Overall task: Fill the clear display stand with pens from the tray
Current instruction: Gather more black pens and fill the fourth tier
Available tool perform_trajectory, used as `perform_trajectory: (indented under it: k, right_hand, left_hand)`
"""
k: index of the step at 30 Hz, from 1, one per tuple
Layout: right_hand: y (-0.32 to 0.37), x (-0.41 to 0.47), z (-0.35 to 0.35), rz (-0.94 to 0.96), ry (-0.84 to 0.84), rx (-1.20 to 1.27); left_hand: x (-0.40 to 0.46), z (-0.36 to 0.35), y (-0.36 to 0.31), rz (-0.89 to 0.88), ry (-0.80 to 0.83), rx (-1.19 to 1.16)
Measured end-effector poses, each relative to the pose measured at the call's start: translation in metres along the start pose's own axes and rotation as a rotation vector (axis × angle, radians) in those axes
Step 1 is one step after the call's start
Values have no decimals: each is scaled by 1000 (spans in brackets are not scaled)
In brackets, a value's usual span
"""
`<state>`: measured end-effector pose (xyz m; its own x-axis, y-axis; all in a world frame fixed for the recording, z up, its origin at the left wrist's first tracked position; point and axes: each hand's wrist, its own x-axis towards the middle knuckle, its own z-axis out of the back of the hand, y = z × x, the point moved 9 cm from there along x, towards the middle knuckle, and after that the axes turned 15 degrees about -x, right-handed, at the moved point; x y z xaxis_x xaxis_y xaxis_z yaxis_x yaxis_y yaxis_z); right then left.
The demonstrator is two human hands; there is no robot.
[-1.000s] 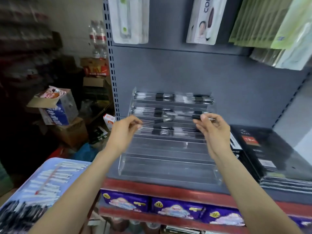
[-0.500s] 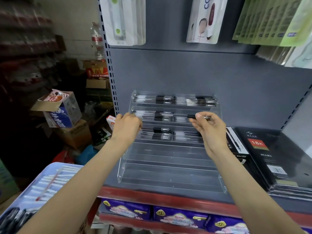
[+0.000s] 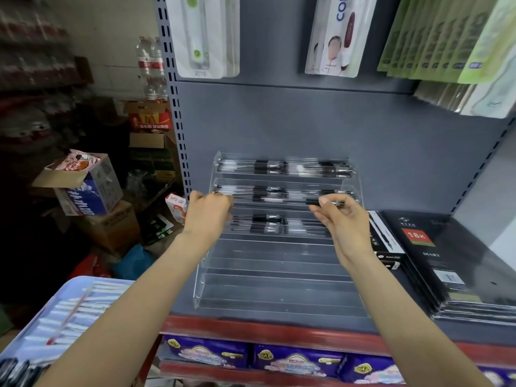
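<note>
1 display stand [image 3: 279, 280], 1 tray [image 3: 33, 325], 2 hands; pens uncountable.

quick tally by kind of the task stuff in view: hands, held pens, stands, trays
hands: 2 (left hand, right hand)
held pen: 1
clear display stand: 1
tray: 1
total: 5

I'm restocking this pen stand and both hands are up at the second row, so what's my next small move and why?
Probably lower the pen into the second tier and let go. The left hand and right hand hold its ends level just in front of that tier of the display stand, which already has pens lying flat.
</note>
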<state>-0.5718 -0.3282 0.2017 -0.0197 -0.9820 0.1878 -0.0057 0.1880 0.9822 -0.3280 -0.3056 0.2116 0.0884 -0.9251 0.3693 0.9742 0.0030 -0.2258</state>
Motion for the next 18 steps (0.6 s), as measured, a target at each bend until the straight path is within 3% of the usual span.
perform_trajectory:
  k: [3, 6, 9, 12, 18]
  right_hand:
    - [-4, -1, 6, -11, -5, 2]
    - [-6, 0, 12, -19, -5, -7]
    - [-8, 0, 20, -15, -11, -18]
    - [-6, 1, 30, -9, -23, -34]
    - [-7, 3, 38, 6, 21, -144]
  left_hand:
    - [-5, 5, -6, -13, -101, -106]
    - [-9, 16, -34, -152, -209, -376]
    - [-7, 10, -74, -280, -61, -593]
    - [-2, -4, -100, -324, 84, -628]
    - [2, -9, -101, -265, 83, -659]
